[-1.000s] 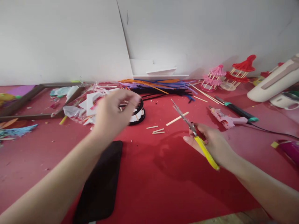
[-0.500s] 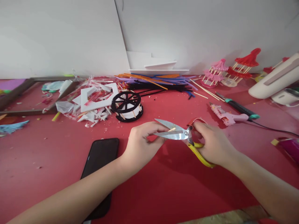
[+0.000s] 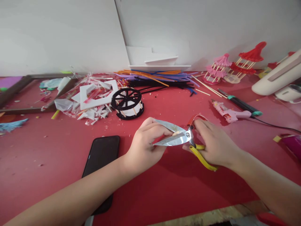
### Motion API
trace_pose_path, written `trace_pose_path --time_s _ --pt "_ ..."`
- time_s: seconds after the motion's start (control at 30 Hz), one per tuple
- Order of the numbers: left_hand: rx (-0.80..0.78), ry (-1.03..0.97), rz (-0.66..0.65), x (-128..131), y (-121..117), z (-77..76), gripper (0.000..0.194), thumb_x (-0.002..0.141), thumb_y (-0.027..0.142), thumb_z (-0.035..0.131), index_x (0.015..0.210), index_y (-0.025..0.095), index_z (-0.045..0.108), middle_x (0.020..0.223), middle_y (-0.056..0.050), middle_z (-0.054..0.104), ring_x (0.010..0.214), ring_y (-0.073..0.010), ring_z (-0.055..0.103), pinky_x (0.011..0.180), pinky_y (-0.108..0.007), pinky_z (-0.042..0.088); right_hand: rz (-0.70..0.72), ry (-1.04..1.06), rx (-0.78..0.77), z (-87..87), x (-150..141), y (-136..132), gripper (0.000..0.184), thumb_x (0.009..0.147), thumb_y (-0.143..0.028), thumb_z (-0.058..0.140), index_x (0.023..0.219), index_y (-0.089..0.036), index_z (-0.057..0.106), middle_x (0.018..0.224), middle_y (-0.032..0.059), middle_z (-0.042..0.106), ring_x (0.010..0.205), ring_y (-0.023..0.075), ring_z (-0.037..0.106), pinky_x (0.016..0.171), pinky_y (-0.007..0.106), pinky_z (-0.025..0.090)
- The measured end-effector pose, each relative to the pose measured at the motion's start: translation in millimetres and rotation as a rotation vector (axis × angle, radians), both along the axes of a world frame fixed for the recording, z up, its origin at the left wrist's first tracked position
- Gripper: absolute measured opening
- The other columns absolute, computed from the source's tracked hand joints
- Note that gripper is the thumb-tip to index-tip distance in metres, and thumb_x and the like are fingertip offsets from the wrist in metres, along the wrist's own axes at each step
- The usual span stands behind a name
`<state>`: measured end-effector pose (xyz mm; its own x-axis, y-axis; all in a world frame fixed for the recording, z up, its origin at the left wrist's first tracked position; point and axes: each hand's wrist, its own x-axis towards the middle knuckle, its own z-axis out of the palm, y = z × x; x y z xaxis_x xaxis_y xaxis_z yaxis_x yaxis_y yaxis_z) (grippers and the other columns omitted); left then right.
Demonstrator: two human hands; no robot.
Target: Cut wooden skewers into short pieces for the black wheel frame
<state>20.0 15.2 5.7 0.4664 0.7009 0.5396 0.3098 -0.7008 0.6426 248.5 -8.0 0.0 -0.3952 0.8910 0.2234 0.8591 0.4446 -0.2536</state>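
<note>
Scissors (image 3: 187,135), 1 pair, yellow-and-red handles, blades parted: centre of frame, gripped in the right hand (image 3: 215,142). Wooden stick (image 3: 175,133), 1, mostly hidden: centre, between the blades, pinched by the left hand (image 3: 147,142). Round black-and-white model (image 3: 129,112), 1: above centre-left. Phone (image 3: 102,152), 1: lower left. Pink glue gun (image 3: 227,111), 1: right.

Room at the front of the red bench (image 3: 174,185), crowding beyond.
A hand could pass between the forearms, or across the gap past the yellow-and-red-handled steel scissors (image 3: 188,135), whose spread blades, with the left grip (image 3: 147,146) and right grip (image 3: 215,144), block the middle. That gap is bounded left by the round black-and-white frame (image 3: 129,112), right by the pink plastic glue gun (image 3: 231,115), behind by multicoloured fuzzy stems (image 3: 162,78). The flat black phone (image 3: 101,157) obstructs the left forearm's side.
</note>
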Motion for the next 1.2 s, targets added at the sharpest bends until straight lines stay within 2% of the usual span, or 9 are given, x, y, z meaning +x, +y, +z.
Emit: trace_pose_path --time_s 0.13,0.27,0.47,0.57,0.8,1.0,1.2 --pt "0.062 -0.030 0.021 0.2 0.1 0.6 0.022 0.074 0.001 0.054 0.079 0.020 0.063 0.077 -0.003 0.070 0.074 -0.0181 0.058 0.068 -0.033 0.046 -0.015 0.029 -0.029 1.6 1.5 0.1 0.038 0.078 -0.049 0.060 0.076 -0.024 0.031 0.072 0.0016 0.050 0.062 0.0167 0.046 0.056 0.029 0.033" --pt "0.135 -0.013 0.015 0.8 0.0 2.1 0.023 0.074 0.000 0.053 0.079 0.019 0.063 0.075 -0.003 0.070 0.071 -0.0169 0.054 0.067 -0.031 0.045 -0.014 0.015 0.034 2.1 2.8 -1.5 0.033 0.078 -0.047 0.057 0.075 -0.024 0.033 0.069 0.0013 0.049 0.059 0.0163 0.046 0.054 0.028 0.032" --pt "0.130 -0.001 0.047 2.9 -1.3 2.5 0.024 0.072 -0.003 0.053 0.077 0.018 0.064 0.076 -0.002 0.071 0.069 -0.0156 0.052 0.065 -0.029 0.044 0.014 -0.102 0.137 -0.5 4.0 -3.6 0.021 0.077 -0.038 0.051 0.075 -0.022 0.038 0.064 0.0015 0.053 0.053 0.0171 0.051 0.050 0.027 0.034" --pt "0.097 0.004 0.038 3.1 -1.5 1.5 0.024 0.071 -0.003 0.054 0.078 0.017 0.065 0.081 -0.002 0.073 0.070 -0.0155 0.054 0.067 -0.030 0.045 0.028 -0.116 0.139 -2.3 4.6 -4.1 0.015 0.078 -0.034 0.048 0.078 -0.021 0.042 0.063 0.0019 0.054 0.051 0.0179 0.053 0.049 0.028 0.036" --pt "0.094 -0.103 0.007 3.0 -1.0 -5.3 0.018 0.078 0.003 0.057 0.085 0.018 0.064 0.082 -0.004 0.072 0.072 -0.0159 0.059 0.070 -0.033 0.047 0.008 -0.091 0.021 -0.6 2.2 -4.6 0.025 0.075 -0.040 0.055 0.079 -0.022 0.039 0.063 0.0000 0.055 0.050 0.0170 0.054 0.049 0.027 0.038" --pt "0.094 -0.123 0.040 4.0 -2.8 -5.2 0.024 0.075 -0.002 0.051 0.082 0.018 0.062 0.075 -0.003 0.070 0.068 -0.0147 0.058 0.067 -0.031 0.049 -0.021 -0.076 0.075 0.4 -1.5 -2.8 0.031 0.076 -0.042 0.055 0.077 -0.024 0.029 0.066 -0.0011 0.048 0.052 0.0154 0.048 0.048 0.026 0.035" --pt "0.127 -0.114 0.068 2.2 -2.5 -5.4 0.028 0.073 -0.004 0.050 0.085 0.017 0.064 0.075 -0.004 0.070 0.068 -0.0147 0.058 0.059 -0.027 0.049 -0.059 -0.060 0.094 -0.6 -3.1 -4.5 0.031 0.081 -0.047 0.051 0.080 -0.024 0.031 0.069 -0.0006 0.048 0.058 0.0176 0.051 0.052 0.027 0.036"
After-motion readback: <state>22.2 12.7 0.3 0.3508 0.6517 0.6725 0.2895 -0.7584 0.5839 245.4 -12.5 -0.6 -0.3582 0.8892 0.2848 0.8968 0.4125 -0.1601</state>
